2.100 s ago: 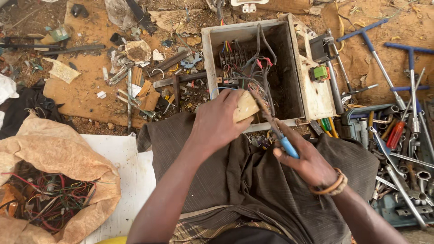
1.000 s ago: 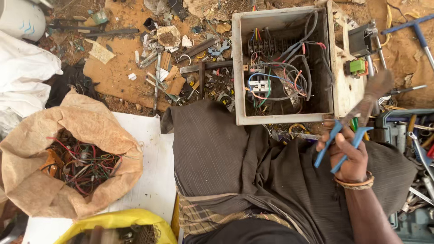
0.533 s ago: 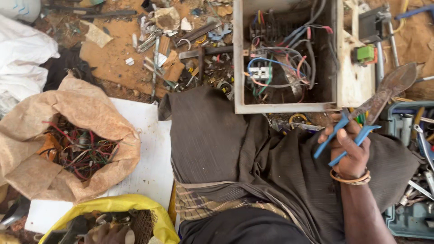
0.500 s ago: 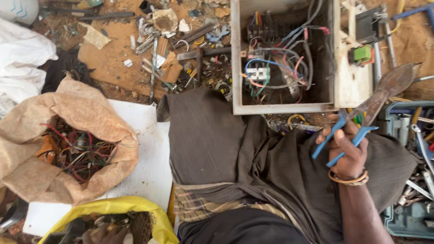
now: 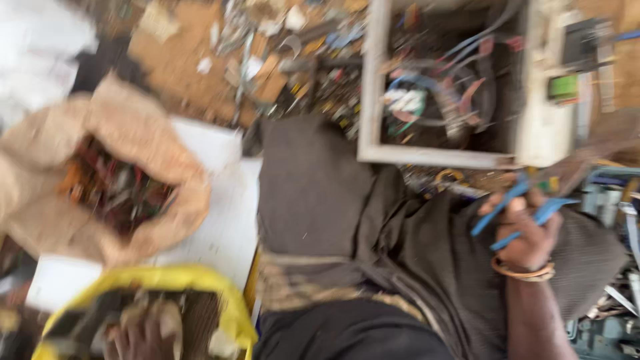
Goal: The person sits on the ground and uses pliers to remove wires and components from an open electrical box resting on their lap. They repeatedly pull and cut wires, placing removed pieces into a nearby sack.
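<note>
— What have your hands got hold of?

— My right hand (image 5: 527, 233) is closed around the blue handles of a pair of pliers (image 5: 513, 210), held above my right knee, just near of the open pale metal box full of coloured wires (image 5: 453, 100). The plier jaws point up toward the box's near right corner, but the picture is blurred there.

— And the left?

— My left hand (image 5: 143, 333) is down at the near left, inside the yellow plastic bag (image 5: 200, 283). It lies among brownish bits in the bag; the blur is too heavy for me to tell whether it is gripping anything.

— What's around you?

— Beyond the yellow bag sits a crumpled brown paper sack holding tangled red and dark wire scraps (image 5: 113, 180), resting on a white sheet (image 5: 220, 227) on the ground. My dark grey robe (image 5: 347, 227) covers my lap in the middle. Small metal scraps (image 5: 267, 47) litter the sandy ground to the far side.
</note>
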A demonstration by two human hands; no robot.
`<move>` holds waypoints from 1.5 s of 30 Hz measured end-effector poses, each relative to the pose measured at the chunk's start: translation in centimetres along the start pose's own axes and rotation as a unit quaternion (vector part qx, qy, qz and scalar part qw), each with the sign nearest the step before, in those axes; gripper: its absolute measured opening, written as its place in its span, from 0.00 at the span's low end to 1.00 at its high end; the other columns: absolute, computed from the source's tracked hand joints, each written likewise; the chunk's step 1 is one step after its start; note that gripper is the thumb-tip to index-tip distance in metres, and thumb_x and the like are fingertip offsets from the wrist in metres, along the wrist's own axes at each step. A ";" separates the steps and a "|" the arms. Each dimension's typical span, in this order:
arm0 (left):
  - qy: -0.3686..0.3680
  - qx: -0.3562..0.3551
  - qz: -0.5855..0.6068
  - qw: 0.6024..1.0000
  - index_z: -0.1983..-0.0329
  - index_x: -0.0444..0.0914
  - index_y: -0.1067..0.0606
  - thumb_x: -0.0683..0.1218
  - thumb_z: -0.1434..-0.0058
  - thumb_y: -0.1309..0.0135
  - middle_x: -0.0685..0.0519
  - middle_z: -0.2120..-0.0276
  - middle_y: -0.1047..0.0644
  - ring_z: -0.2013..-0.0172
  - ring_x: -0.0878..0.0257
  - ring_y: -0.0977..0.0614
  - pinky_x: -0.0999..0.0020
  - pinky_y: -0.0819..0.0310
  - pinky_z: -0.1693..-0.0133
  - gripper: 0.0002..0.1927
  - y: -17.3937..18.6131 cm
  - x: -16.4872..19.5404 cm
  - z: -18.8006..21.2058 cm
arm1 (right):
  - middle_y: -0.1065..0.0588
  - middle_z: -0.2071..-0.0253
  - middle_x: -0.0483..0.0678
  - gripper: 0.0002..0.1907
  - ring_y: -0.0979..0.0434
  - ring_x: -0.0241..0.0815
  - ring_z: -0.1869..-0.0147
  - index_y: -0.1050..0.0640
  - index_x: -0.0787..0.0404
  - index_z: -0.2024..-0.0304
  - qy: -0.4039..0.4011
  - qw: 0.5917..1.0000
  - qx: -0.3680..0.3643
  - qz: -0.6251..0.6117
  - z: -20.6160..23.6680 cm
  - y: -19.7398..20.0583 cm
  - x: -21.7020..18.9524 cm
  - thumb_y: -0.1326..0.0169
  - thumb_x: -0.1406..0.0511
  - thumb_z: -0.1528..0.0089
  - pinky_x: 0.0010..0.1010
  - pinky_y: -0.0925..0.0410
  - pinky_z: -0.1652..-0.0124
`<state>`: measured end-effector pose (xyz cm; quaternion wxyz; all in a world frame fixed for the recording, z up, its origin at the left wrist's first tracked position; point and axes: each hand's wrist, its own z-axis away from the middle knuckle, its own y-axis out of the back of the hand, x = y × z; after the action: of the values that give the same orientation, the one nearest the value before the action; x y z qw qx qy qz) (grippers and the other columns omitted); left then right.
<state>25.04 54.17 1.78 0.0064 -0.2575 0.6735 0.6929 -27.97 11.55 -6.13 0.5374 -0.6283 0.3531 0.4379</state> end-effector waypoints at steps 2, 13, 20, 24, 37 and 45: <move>0.062 0.024 0.060 0.996 0.40 0.28 0.27 0.54 0.39 0.44 0.34 0.46 0.23 0.48 0.39 0.23 0.42 0.31 0.41 0.31 1.9 -1.0 2.6 | 0.25 0.55 0.57 0.13 0.21 0.50 0.57 0.29 0.71 0.45 0.010 1.000 -0.022 -0.010 0.6 2.4 1.7 0.44 0.67 0.25 0.42 0.26 0.55; 0.113 -0.248 0.189 0.943 0.49 0.42 0.23 0.48 0.55 0.34 0.46 0.51 0.22 0.50 0.48 0.24 0.46 0.33 0.50 0.27 5.3 2.4 7.3 | 0.27 0.53 0.55 0.14 0.22 0.46 0.53 0.30 0.71 0.46 -0.084 0.996 -0.036 -0.026 0.0 7.9 6.5 0.46 0.63 0.21 0.34 0.24 0.48; 0.133 -0.514 0.005 0.847 0.33 0.55 0.34 0.50 0.39 0.47 0.53 0.44 0.24 0.46 0.52 0.19 0.53 0.23 0.44 0.29 -0.6 -1.5 10.8 | 0.24 0.51 0.57 0.17 0.21 0.48 0.55 0.30 0.72 0.37 -0.038 0.998 0.006 -0.054 0.3 -2.1 -0.7 0.49 0.69 0.26 0.39 0.25 0.55; 0.099 -0.622 -0.023 0.777 0.35 0.52 0.33 0.53 0.37 0.49 0.51 0.43 0.24 0.47 0.52 0.18 0.53 0.22 0.47 0.26 -3.5 -0.2 7.9 | 0.25 0.56 0.58 0.18 0.22 0.48 0.55 0.32 0.74 0.36 -0.038 0.996 -0.013 -0.080 -0.3 -3.2 -2.0 0.50 0.67 0.23 0.38 0.27 0.51; -0.197 0.105 0.469 0.854 0.42 0.38 0.24 0.48 0.37 0.40 0.49 0.50 0.22 0.49 0.48 0.22 0.54 0.27 0.48 0.21 15.6 21.6 -25.3 | 0.26 0.55 0.52 0.30 0.30 0.37 0.57 0.35 0.70 0.26 0.007 0.998 0.043 0.037 -0.9 -3.1 -3.3 0.49 0.70 0.31 0.27 0.33 0.52; -0.365 0.027 0.259 0.894 0.26 0.44 0.45 0.62 0.60 0.30 0.38 0.32 0.37 0.30 0.38 0.41 0.28 0.53 0.36 0.60 14.1 38.2 -47.5 | 0.24 0.49 0.59 0.33 0.20 0.48 0.50 0.42 0.68 0.22 -0.086 0.992 0.044 0.084 -1.8 -3.2 -3.6 0.51 0.66 0.28 0.28 0.29 0.63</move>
<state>3.39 -4.54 2.80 0.0792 0.1976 0.6852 0.6966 -26.05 10.26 -1.54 0.5541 -0.5319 0.3760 0.5184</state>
